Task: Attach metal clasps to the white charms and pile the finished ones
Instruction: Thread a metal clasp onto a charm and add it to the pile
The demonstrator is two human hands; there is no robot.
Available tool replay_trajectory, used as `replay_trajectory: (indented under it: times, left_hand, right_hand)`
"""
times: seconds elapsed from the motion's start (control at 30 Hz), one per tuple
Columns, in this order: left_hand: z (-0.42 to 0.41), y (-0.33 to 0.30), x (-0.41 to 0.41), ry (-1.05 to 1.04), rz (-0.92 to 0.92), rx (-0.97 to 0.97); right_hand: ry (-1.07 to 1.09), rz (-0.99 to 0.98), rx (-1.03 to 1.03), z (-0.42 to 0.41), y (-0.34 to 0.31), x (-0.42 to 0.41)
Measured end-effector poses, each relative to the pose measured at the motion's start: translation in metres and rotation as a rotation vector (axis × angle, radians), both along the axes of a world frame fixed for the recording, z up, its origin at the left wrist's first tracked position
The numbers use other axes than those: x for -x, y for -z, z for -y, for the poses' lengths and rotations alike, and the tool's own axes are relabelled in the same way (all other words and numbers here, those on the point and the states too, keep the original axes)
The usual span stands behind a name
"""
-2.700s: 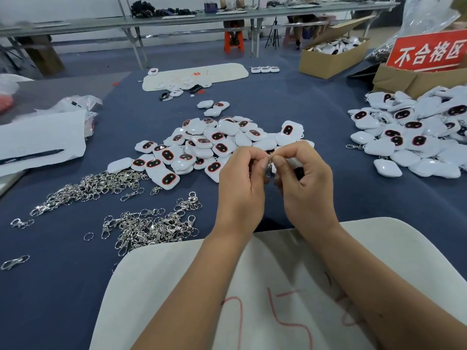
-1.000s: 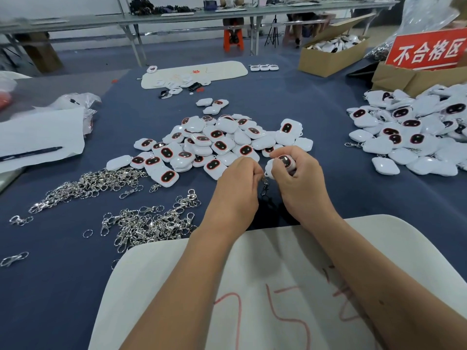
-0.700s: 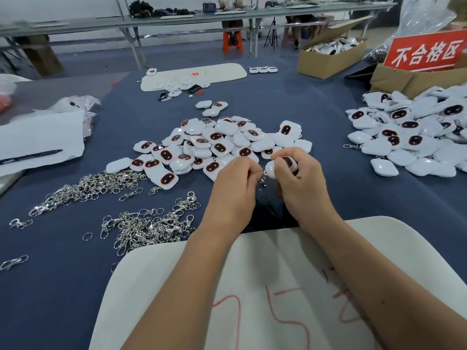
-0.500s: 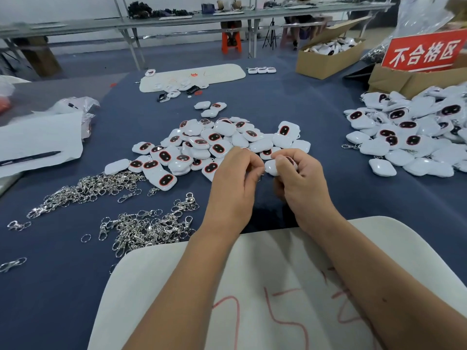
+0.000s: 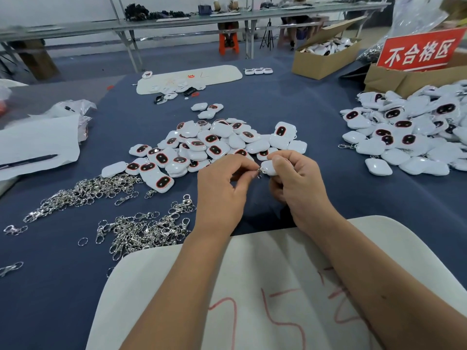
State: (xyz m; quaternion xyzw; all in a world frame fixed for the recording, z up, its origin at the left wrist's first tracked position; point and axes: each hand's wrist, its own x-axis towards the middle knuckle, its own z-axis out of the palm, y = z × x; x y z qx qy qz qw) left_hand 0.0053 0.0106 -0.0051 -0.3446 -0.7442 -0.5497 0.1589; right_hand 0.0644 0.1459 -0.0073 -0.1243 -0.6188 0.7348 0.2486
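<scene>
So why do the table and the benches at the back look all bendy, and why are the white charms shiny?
Head view: the wide-angle lens bows the far benches and stretches the edges; overhead light puts soft glare on the middle charm heap and sparkles on the metal clasps; the top left corner is smeared with blur; the hands cast a faint shadow on the blue cloth.

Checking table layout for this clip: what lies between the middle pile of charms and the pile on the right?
In the head view, only bare blue cloth lies between the middle pile and the right pile; one clasp sticks out at the right pile's edge.
</scene>
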Motion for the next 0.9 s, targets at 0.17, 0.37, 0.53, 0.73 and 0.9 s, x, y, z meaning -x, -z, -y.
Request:
replay_trajectory:
  times: [0.17,0.37,0.53,0.73,0.9]
  left_hand:
    - [0.001,-0.002,0.0,-0.02,-0.159,-0.012]
    - [0.001,0.0,0.001,-0.054,-0.076,0.032]
    - [0.002,-0.002,-0.001,-0.054,-0.034,0.102]
    - [0.002,-0.007,-0.003,-0.057,-0.155,0.309]
    - [-0.005,-0.007,-0.01,-0.055,0.23,-0.008]
  right_hand:
    - [-0.009,0.001,-0.054,0.0,0.002,0.0]
    - [0.007,-0.017,-0.051,0.002,0.003,-0.001]
    - [0.03,-0.039,-0.102,0.002,0.005,-0.002]
    - [0.107,-0.017,-0.305,0.003,0.009,-0.002]
    - [0.017,-0.1,-0.114,0.001,0.003,-0.003]
